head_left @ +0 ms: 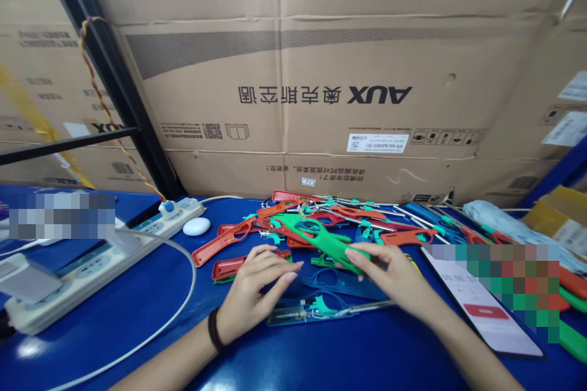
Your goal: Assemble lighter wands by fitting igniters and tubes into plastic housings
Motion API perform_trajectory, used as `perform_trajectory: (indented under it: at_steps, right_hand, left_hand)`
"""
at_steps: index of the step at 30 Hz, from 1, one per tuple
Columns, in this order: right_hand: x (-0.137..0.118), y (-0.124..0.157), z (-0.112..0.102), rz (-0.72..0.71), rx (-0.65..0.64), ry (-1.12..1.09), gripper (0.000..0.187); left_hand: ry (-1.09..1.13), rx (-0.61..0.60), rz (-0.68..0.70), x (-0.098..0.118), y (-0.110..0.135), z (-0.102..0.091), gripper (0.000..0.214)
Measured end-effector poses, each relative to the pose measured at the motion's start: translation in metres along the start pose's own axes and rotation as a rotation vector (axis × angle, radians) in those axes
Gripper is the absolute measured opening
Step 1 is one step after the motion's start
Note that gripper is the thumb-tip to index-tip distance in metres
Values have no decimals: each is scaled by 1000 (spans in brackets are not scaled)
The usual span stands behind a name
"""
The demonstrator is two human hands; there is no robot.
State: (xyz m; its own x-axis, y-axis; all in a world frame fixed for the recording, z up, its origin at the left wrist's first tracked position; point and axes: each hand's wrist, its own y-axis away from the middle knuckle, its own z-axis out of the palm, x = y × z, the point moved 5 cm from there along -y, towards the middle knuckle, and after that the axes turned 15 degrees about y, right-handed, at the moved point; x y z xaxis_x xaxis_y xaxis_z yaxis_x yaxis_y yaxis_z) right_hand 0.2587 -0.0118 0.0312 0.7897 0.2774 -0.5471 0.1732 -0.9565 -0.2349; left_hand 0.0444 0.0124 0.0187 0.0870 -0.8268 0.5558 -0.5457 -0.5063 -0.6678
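My right hand [389, 275] pinches a green plastic handle shell [323, 238] by its near end and holds it tilted above the blue table [321, 354]. My left hand [254, 290], a black band on its wrist, hovers with fingers stretched toward the right, close to a blue handle shell [334, 284] lying flat. In front of both hands lies a blue handle part with a teal trigger and a metal rod [316, 310]. Behind them is a pile of red, green and blue handle shells and metal rods [348, 220].
A white power strip [92, 263] with a cable lies at the left, a small white oval object [196, 226] beside it. A phone [481, 305] lies at the right. Large cardboard boxes [293, 73] wall off the back. A black post [110, 73] slants at left.
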Motion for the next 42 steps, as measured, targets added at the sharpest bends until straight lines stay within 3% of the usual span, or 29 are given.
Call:
perform_trajectory:
  at_steps: [2,5,8,10,13,18,23,26,30,35,39,42]
  right_hand:
    - [-17,4,13,-102,83,59,27]
    - [-47,16,33,-376,278,320,25]
    - [-61,26,41,-472,468,499,25]
    - [-63,28,42,-488,514,523,24]
    - [-61,27,47,-487,443,527,28]
    - [-56,20,50,-495,282,420,32]
    - [-23,5,22,-258,267,348,16]
    - [-1,1,11,-179,106,425,8]
    - [15,5,8,-147,-68,461,6]
    - [13,5,9,-157,-71,492,18]
    - [8,3,12,-204,-28,546,9]
    - [4,3,9,-168,40,401,8]
  left_hand:
    - [44,38,-23,-1,2,0,25]
    - [125,125,-78,-3,4,-2,22]
    - [183,184,-223,-7,6,-1,20]
    - [200,181,-330,-11,6,1,24]
    - [276,182,-382,-12,5,5,24]
    - [395,200,-356,-13,4,7,36]
    - [-24,224,-275,-22,1,-17,37]
    - [-299,147,-225,-35,-2,-28,43]
    - [-449,88,-225,-47,-1,-30,39]
    - [-415,78,-168,-35,-2,-18,29]
    - [-368,60,-128,-24,-3,-11,21]
    - [-335,95,-89,-17,-2,-12,16]
